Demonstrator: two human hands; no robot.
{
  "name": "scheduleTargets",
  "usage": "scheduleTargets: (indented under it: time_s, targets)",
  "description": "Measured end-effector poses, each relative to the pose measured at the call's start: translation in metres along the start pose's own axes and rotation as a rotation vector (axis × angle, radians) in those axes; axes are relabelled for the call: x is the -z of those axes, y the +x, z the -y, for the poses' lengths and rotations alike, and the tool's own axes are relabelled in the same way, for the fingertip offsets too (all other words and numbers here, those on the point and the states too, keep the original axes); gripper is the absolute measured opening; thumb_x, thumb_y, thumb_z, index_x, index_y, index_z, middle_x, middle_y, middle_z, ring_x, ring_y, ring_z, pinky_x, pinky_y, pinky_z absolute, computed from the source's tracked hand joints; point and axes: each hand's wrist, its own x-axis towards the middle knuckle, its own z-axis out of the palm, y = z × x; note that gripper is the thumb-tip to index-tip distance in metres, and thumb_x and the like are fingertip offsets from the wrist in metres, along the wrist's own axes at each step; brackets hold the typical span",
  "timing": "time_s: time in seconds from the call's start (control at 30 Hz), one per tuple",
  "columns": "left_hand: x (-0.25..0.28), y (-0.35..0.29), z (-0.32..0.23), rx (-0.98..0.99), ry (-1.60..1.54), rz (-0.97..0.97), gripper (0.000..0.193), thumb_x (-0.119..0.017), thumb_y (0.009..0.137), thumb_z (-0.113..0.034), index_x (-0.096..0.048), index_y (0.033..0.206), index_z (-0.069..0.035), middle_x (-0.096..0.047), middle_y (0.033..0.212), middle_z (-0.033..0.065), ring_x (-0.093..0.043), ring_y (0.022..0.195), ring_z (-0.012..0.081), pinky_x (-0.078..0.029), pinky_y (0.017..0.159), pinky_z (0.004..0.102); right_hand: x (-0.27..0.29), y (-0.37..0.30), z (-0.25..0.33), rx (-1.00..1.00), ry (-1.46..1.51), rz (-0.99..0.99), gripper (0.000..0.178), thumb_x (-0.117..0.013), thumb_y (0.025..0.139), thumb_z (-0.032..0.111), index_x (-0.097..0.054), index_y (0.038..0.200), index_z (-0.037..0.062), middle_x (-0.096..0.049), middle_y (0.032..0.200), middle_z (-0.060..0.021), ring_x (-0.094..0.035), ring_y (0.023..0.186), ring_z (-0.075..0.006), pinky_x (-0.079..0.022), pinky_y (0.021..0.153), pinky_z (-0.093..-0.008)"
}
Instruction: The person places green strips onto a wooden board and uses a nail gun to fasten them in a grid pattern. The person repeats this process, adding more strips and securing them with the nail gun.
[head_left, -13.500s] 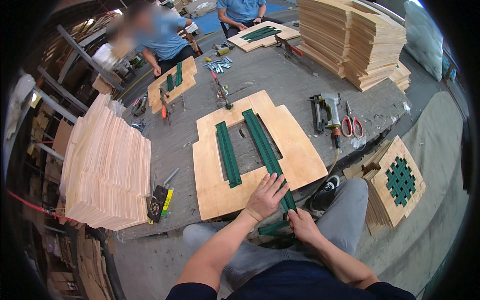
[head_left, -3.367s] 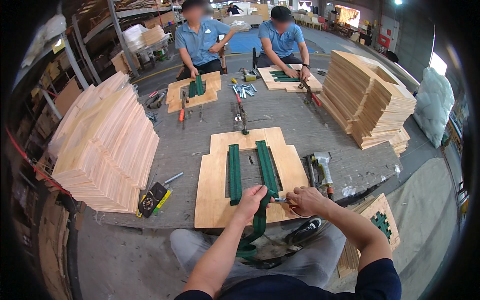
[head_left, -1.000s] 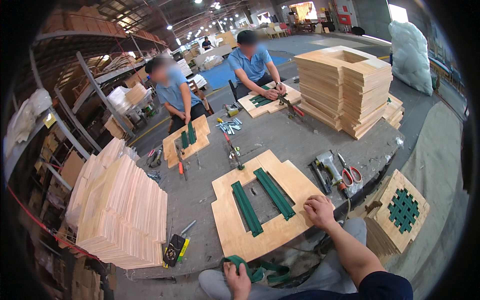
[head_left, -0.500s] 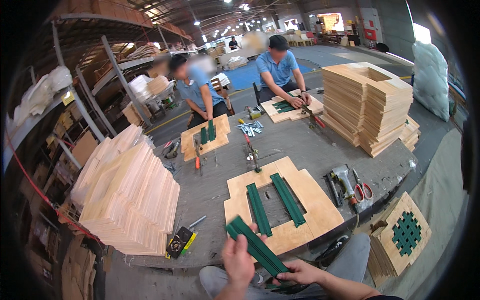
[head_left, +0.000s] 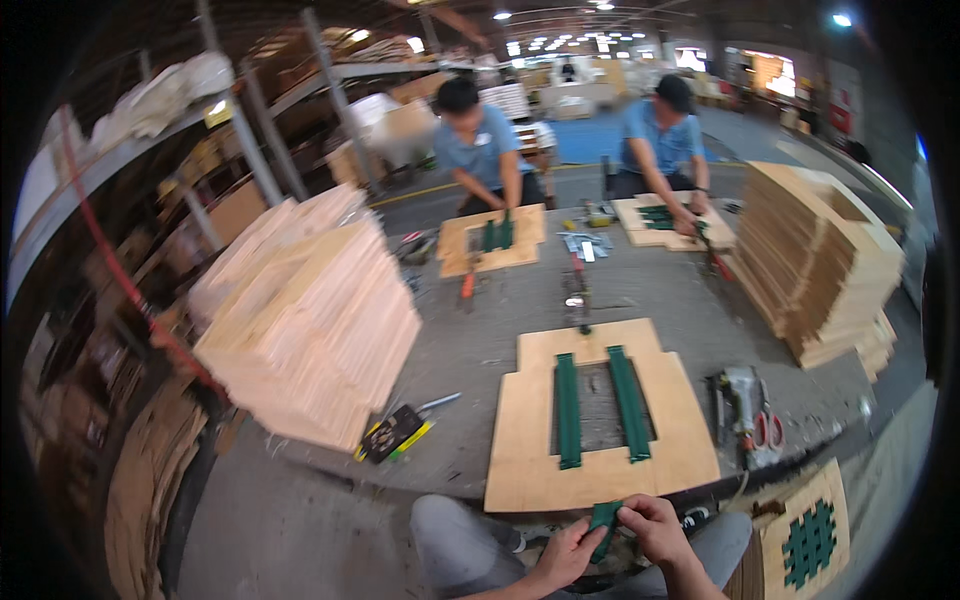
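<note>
Close to my lap, a short piece of green webbing strap (head_left: 604,518) is gripped between my hands, its end folded over. My left hand (head_left: 568,552) pinches it from the left and below. From the right, my right hand (head_left: 654,528) has its fingers closed on the same strap. Just beyond them lies a pale plywood frame (head_left: 688,440) at the table's near edge. Two green straps, a left one (head_left: 568,410) and a right one (head_left: 628,405), run lengthwise across its rectangular opening.
A tall stack of panels (head_left: 320,340) stands left, another stack (head_left: 815,265) right. A tape measure (head_left: 395,433) lies front left; a nail gun (head_left: 740,405) and red-handled scissors (head_left: 769,430) lie right. A woven-strap panel (head_left: 808,545) is low right. Two co-workers sit across the grey table (head_left: 450,360).
My view has turned left, so the scene sits farther right. The strap, stretched out long before, is now gathered small between my hands, which have come closer together.
</note>
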Motion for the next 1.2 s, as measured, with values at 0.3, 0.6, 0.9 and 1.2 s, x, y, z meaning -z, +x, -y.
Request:
scheduleTargets:
  time_s: [0.3,0.6,0.9,1.2]
  targets:
    - [0.033,0.009,-0.021,-0.022,-0.053,-0.179,0.02,-0.066,0.103,-0.02,-0.067,0.105,-0.001,-0.063,0.088,-0.0032,-0.053,0.079,0.0045,-0.045,0.068,0.0243,-0.035,-0.001,0.004,0.215,-0.277,-0.107,0.024,-0.063,0.104,0.022,-0.065,0.096,0.0001,-0.064,0.085,-0.0052,-0.057,0.071,-0.0143,-0.051,0.068,-0.0293]
    - [0.033,0.022,-0.016,0.003,-0.122,-0.203,0.022,-0.066,0.103,-0.022,-0.068,0.105,-0.001,-0.063,0.088,-0.0038,-0.054,0.081,0.0038,-0.046,0.07,0.0233,-0.051,0.012,-0.006,0.322,-0.125,-0.291,0.024,-0.067,0.094,0.0,-0.061,0.117,0.0002,-0.064,0.095,-0.0022,-0.059,0.084,-0.0089,-0.048,0.077,-0.0235]
    - [0.034,0.024,-0.029,0.193,-0.508,-0.224,0.01,-0.066,0.103,-0.013,-0.068,0.105,-0.003,-0.067,0.094,-0.0025,-0.058,0.086,0.0033,-0.047,0.08,0.0219,-0.044,0.017,-0.003,0.477,-0.372,-0.328,0.015,-0.076,0.088,-0.001,-0.067,0.099,0.0014,-0.072,0.092,-0.0098,-0.07,0.083,-0.0167,-0.055,0.075,-0.0294]
    - [0.037,0.025,-0.026,0.195,-0.376,-0.158,0.01,-0.066,0.102,-0.011,-0.068,0.103,-0.001,-0.067,0.093,-0.0021,-0.058,0.084,0.0036,-0.047,0.078,0.0215,-0.042,0.013,0.007,0.521,-0.554,-0.323,0.019,-0.08,0.082,-0.001,-0.073,0.1,0.0031,-0.074,0.093,-0.0116,-0.074,0.085,-0.0243,-0.057,0.074,-0.0321]
